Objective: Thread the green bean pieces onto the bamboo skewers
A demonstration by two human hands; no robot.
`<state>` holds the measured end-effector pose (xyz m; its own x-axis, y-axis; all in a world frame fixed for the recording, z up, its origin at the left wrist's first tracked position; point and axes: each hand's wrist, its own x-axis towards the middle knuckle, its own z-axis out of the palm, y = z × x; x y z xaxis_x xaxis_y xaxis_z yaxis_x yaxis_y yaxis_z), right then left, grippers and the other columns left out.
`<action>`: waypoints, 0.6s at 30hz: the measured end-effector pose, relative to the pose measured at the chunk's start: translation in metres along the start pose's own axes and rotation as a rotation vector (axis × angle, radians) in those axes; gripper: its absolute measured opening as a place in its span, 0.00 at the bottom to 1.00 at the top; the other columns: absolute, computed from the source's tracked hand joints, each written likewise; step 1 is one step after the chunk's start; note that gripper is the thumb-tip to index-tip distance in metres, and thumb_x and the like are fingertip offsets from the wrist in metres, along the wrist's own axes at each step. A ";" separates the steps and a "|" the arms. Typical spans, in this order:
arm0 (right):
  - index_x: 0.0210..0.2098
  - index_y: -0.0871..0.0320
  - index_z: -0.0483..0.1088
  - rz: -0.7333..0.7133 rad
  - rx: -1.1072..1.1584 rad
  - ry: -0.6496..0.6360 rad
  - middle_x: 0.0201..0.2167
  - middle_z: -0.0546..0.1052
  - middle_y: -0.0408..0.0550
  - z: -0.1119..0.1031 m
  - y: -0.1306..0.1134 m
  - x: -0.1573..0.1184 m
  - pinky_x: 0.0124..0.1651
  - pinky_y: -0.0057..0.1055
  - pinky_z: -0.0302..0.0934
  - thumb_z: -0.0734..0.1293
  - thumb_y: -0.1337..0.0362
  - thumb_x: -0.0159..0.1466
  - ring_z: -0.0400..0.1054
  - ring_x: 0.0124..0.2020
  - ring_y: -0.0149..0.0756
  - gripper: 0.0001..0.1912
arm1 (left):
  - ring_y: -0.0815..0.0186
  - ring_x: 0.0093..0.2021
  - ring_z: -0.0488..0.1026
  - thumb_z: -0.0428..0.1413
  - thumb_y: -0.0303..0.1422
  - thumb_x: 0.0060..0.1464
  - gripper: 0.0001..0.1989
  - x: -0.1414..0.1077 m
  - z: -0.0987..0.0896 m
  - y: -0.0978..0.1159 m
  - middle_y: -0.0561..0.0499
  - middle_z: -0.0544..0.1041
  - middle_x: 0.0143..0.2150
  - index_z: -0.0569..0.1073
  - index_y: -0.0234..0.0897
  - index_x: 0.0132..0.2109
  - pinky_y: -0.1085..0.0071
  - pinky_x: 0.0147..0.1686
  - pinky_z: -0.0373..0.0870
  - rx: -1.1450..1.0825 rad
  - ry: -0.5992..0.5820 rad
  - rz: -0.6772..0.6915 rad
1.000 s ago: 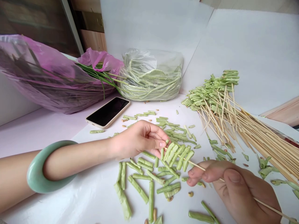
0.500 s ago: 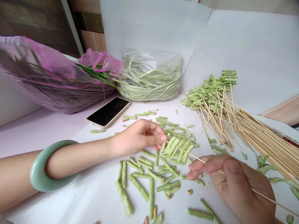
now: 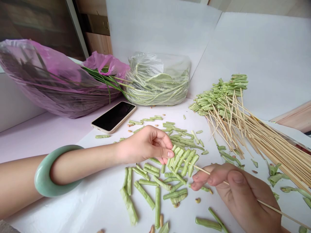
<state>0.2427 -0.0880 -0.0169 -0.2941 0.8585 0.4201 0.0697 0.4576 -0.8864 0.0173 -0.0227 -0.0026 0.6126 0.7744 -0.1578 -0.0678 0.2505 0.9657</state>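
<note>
A white-covered table (image 3: pixel 85 207) carried a purple plastic bag (image 3: pixel 48 81), a clear plastic bag of long beans (image 3: pixel 157 84), a phone (image 3: pixel 113 117) and a bundle of bamboo skewers (image 3: pixel 264 149) topped with threaded beans (image 3: pixel 218 97). The right hand (image 3: pixel 243 191) gripped one bamboo skewer (image 3: pixel 201 169) with closed fingers, low and near the point — a short hold that kept the shaft steady. Cut bean pieces (image 3: pixel 184 161) appeared threaded side by side across its tip, neatly aligned. The left hand (image 3: pixel 143 145) sat at the row's end, its fingers (image 3: pixel 163 152) curled together — whether they gripped a piece could not be told
</note>
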 end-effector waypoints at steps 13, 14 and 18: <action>0.39 0.51 0.73 0.009 0.018 -0.228 0.31 0.78 0.46 -0.011 -0.014 0.014 0.34 0.33 0.70 0.61 0.55 0.65 0.74 0.31 0.37 0.11 | 0.74 0.23 0.66 0.64 0.29 0.41 0.09 -0.003 0.002 0.004 0.53 0.72 0.24 0.73 0.30 0.31 0.78 0.25 0.63 0.103 0.011 0.054; 0.40 0.52 0.73 -0.003 0.042 -0.204 0.31 0.78 0.47 -0.016 -0.016 0.018 0.31 0.33 0.70 0.63 0.55 0.63 0.74 0.29 0.38 0.11 | 0.75 0.23 0.66 0.64 0.29 0.41 0.09 -0.003 0.002 0.006 0.54 0.72 0.23 0.73 0.30 0.30 0.78 0.24 0.62 0.078 0.069 0.075; 0.34 0.53 0.75 -0.073 0.089 0.139 0.25 0.77 0.48 -0.046 -0.023 0.036 0.24 0.32 0.68 0.67 0.63 0.61 0.71 0.22 0.35 0.05 | 0.75 0.21 0.65 0.64 0.32 0.42 0.10 0.000 -0.002 0.012 0.55 0.71 0.22 0.72 0.31 0.29 0.79 0.22 0.61 -0.038 0.271 0.138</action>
<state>0.2741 -0.0567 0.0278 -0.1606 0.8501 0.5016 -0.0336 0.5032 -0.8635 0.0150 -0.0185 0.0083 0.3635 0.9282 -0.0797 -0.1680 0.1495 0.9744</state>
